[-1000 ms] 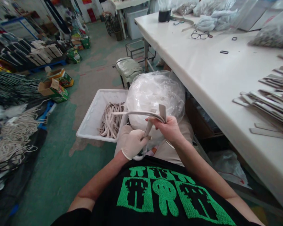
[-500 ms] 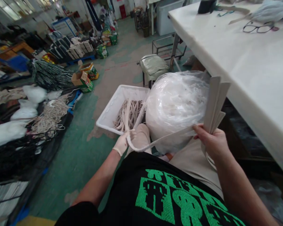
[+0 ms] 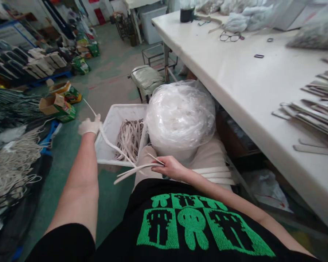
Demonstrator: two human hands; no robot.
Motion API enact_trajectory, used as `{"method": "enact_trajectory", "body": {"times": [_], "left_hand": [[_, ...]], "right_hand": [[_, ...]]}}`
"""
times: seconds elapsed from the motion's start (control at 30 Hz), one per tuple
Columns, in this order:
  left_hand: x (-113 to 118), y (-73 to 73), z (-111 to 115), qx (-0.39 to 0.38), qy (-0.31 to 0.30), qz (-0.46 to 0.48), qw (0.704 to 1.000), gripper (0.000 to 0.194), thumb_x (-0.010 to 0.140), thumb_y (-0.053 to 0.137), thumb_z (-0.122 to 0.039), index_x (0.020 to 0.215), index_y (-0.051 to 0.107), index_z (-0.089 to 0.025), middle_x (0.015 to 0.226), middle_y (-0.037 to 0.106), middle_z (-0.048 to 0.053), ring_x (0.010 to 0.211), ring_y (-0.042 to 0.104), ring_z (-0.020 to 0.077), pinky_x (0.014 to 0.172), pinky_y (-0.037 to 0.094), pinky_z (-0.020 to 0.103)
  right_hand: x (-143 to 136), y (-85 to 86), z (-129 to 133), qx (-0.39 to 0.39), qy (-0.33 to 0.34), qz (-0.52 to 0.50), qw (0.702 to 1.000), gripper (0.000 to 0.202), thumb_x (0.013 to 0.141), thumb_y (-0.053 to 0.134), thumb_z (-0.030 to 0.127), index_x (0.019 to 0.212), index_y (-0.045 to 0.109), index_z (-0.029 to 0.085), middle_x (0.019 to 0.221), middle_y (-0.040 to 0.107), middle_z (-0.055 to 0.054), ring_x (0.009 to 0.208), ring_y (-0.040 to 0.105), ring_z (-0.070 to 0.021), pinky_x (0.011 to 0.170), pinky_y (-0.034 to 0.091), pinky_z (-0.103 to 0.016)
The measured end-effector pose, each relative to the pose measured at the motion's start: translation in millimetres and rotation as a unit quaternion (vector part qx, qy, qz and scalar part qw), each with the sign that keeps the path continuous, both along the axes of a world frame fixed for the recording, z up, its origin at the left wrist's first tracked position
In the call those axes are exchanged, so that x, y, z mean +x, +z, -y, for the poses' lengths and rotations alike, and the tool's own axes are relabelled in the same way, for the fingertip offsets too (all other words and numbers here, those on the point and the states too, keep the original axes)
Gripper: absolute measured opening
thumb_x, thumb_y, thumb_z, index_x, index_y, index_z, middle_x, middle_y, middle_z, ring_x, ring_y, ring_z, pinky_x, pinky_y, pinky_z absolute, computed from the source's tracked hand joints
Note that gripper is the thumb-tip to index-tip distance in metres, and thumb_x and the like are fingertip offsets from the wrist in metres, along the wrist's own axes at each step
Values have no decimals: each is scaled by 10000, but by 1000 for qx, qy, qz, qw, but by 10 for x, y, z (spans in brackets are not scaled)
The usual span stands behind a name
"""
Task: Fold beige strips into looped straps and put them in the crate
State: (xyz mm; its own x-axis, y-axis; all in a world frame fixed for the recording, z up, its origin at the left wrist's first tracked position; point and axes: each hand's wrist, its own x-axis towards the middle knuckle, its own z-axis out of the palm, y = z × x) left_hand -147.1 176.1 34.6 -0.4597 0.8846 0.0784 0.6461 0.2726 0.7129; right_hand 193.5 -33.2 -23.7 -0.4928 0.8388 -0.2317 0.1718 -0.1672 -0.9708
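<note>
My left hand (image 3: 89, 126), in a pale glove, is closed on a beige webbing strap (image 3: 108, 143) beyond the bin's left rim. One short end sticks up past my fingers; the rest slants down across the bin toward my other hand. My right hand (image 3: 171, 167) is bare and closed around a bunch of beige webbing straps (image 3: 133, 170) over my lap. Their ends fan out to the left, and more strap lengths (image 3: 211, 174) lie across my thigh beneath the forearm. The white plastic bin (image 3: 105, 154) holds a tangle of similar straps (image 3: 129, 136).
A big plastic-wrapped white bundle (image 3: 180, 112) stands between my knees. On the right, the white table (image 3: 229, 72) carries glasses (image 3: 230, 36), small buckles (image 3: 259, 56) and stacked strap pieces (image 3: 314, 112). Cartons (image 3: 58, 105) and cord piles (image 3: 15, 156) lie left. A padded stool (image 3: 147, 78) stands ahead.
My left hand has swung out left and forward with the strap. My right hand has come down and left to my lap, its straps turned from upright to level. The view has shifted right.
</note>
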Motion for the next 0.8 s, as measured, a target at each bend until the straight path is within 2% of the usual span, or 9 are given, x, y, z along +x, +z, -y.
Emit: {"method": "enact_trajectory", "body": {"times": [0.07,0.13,0.27,0.37,0.43,0.53,0.63,0.73,0.8], "left_hand": [[73,110,-152,41,16,-79,996,446,875,707,-333,1186,580,-41,1485,505,192,1491,230,433,1198,130,651],[265,59,-179,66,-38,-89,993,459,938,636,-312,1298,551,-40,1523,483,154,1480,290,376,1229,150,556],[901,-421,154,24,-184,-5,983,320,975,571,-300,1201,684,-103,1283,698,97,1247,603,236,1121,415,356],[1384,-785,574,-8,-252,161,954,225,919,639,-248,1092,752,-158,1205,734,84,1199,633,226,1122,414,333],[1635,-888,791,-1,-262,231,937,184,850,706,-178,1019,778,-185,1138,751,73,1174,640,230,1128,405,327],[1904,-821,890,47,-275,259,925,213,761,771,-100,940,793,-214,1111,751,69,1239,596,241,1177,336,329],[2153,-653,745,95,-298,221,924,215,716,809,-96,877,780,-236,1158,736,76,1356,504,268,1213,274,387],[2480,-609,501,84,-361,62,927,165,710,827,-180,844,750,-241,1257,700,77,1435,406,319,1230,201,498],[2720,-696,344,56,-417,-95,902,169,730,812,-263,882,741,-247,1319,668,77,1440,379,346,1230,130,556]], "right_hand": [[21,3,-9,-33,-11,-28,999,384,795,730,518,967,746,175,680,623,27,578,509,-111,491,433,-204],[85,-16,16,-70,-41,-63,995,490,814,671,627,958,741,164,797,692,-19,598,532,-117,467,464,-207],[276,-70,90,-120,-123,-125,977,684,877,467,763,979,731,141,902,749,-74,445,414,-62,447,472,-228],[435,-99,141,-130,-143,-132,972,627,860,542,730,911,731,135,701,684,-19,416,392,-55,433,407,-206],[535,-120,184,-128,-119,-126,976,563,816,643,688,729,689,133,544,576,19,427,414,-64,418,342,-195],[668,-176,267,-129,-83,-153,976,557,793,699,652,580,574,153,460,508,36,401,378,-57,410,281,-200],[804,-300,337,-158,-116,-248,949,495,798,721,625,682,582,164,467,479,72,368,299,-45,402,277,-202],[969,-493,362,-203,-140,-340,907,467,818,735,585,700,537,179,450,373,120,348,166,-24,385,264,-191],[1084,-625,360,-226,-152,-386,881,459,816,753,566,716,528,178,459,325,139,349,102,-10,378,245,-175]]}}
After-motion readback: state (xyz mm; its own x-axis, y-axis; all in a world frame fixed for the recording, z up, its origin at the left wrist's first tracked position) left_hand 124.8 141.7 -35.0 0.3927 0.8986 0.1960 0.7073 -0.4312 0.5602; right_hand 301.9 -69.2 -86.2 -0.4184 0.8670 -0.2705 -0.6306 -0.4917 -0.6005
